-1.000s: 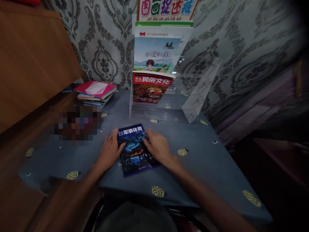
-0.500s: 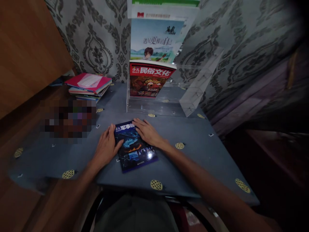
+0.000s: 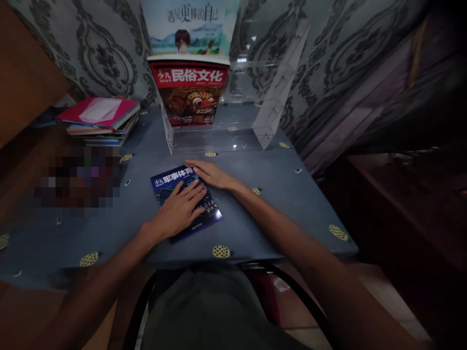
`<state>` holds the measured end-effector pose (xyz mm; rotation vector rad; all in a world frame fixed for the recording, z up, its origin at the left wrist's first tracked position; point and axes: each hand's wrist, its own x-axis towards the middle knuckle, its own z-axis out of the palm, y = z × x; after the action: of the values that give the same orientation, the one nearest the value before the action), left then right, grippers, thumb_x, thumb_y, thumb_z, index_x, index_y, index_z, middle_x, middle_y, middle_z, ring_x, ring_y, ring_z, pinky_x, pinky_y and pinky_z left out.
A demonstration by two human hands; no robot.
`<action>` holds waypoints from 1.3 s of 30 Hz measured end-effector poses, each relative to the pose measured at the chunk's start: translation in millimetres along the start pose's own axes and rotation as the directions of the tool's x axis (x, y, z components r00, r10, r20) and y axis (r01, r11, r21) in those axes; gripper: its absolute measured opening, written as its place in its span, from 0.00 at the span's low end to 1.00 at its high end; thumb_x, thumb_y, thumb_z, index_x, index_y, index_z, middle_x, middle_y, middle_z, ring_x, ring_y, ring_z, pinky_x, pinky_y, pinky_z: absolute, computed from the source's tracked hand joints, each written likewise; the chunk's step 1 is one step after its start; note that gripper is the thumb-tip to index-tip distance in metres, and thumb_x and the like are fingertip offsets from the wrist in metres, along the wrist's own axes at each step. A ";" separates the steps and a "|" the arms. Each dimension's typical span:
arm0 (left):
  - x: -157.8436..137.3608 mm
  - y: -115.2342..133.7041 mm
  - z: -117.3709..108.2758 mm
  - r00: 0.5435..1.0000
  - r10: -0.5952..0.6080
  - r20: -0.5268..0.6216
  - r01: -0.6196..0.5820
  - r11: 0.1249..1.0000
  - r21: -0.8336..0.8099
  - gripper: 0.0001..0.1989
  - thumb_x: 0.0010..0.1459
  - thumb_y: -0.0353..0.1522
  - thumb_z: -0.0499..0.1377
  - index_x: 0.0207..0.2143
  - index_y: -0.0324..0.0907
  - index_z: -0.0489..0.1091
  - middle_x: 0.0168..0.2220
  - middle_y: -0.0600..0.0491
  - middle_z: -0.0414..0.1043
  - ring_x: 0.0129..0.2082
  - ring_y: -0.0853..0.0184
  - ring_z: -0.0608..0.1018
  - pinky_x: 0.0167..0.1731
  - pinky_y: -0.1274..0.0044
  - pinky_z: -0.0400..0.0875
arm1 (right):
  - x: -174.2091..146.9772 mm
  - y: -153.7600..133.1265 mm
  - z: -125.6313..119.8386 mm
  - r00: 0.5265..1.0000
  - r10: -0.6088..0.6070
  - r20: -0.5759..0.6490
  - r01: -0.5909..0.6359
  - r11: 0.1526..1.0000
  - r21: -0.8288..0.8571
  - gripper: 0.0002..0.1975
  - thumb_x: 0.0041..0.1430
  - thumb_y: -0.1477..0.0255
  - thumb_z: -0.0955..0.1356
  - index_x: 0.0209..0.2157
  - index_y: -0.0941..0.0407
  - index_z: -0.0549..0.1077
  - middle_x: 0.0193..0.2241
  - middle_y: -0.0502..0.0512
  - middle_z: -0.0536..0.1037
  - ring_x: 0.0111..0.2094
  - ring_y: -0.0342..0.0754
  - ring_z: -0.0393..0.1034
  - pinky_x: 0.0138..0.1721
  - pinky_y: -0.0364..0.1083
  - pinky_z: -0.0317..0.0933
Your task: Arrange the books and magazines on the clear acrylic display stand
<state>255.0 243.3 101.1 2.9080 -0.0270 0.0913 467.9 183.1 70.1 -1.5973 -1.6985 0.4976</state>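
A dark blue book (image 3: 189,229) with white Chinese title characters lies closed on the table, its cover facing up. Across the middle of that cover rests my left hand (image 3: 180,206), flat, with fingers spread; it hides much of the picture. My right hand (image 3: 209,174) lies at the book's upper right corner, fingers stretched out and touching the top edge. Neither hand grips the book.
Behind the book stands a clear acrylic rack (image 3: 268,114) holding a red book (image 3: 191,99) and a light blue book (image 3: 219,36). A stack of books (image 3: 102,114) sits at the left, near a blurred-out patch. The tablecloth (image 3: 255,223) has pineapple prints.
My left hand has moved from the book's left edge onto the middle of its cover. My right hand stays by the upper right corner. The camera view has shifted, so the rack appears further left.
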 end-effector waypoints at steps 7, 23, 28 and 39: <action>-30.3 41.1 9.9 0.979 0.201 0.035 -0.200 0.979 -0.049 0.24 0.73 0.37 0.44 0.69 0.48 0.55 0.69 0.51 0.60 0.71 0.63 0.56 0.70 0.57 0.41 | -0.3 -2.0 2.8 1.000 0.001 0.026 0.001 0.995 -0.096 0.27 0.74 0.58 0.53 0.67 0.56 0.60 0.65 0.59 0.68 0.65 0.52 0.61 0.67 0.59 0.50; -44.6 19.1 0.1 0.831 -0.297 -0.471 0.099 0.911 -0.399 0.16 0.70 0.35 0.48 0.47 0.40 0.74 0.46 0.44 0.79 0.49 0.59 0.77 0.54 0.63 0.71 | -94.1 -86.8 41.2 0.977 0.196 -0.086 -0.210 0.806 -0.553 0.26 0.73 0.62 0.58 0.66 0.58 0.62 0.68 0.70 0.60 0.70 0.62 0.51 0.67 0.66 0.48; -55.4 -15.1 12.6 0.642 -0.627 -0.441 0.549 0.778 -0.306 0.30 0.66 0.42 0.51 0.62 0.30 0.60 0.64 0.30 0.62 0.68 0.42 0.59 0.64 0.47 0.53 | -93.4 -93.1 41.7 0.973 0.227 -0.046 -0.210 0.783 -0.585 0.26 0.73 0.63 0.58 0.66 0.58 0.62 0.68 0.69 0.59 0.71 0.61 0.49 0.68 0.65 0.48; -30.6 -9.9 19.3 0.365 -0.929 -0.059 -0.060 0.040 -0.997 0.25 0.56 0.38 0.62 0.56 0.48 0.66 0.61 0.47 0.70 0.62 0.57 0.72 0.59 0.65 0.69 | -94.4 -99.9 34.2 0.970 0.232 -0.077 -0.237 0.817 -0.526 0.26 0.69 0.67 0.64 0.66 0.56 0.63 0.67 0.68 0.62 0.70 0.61 0.52 0.68 0.66 0.49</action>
<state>225.8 248.8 78.1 1.1352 0.8924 0.8809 370.3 83.8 96.0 -2.2233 -1.7321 0.1272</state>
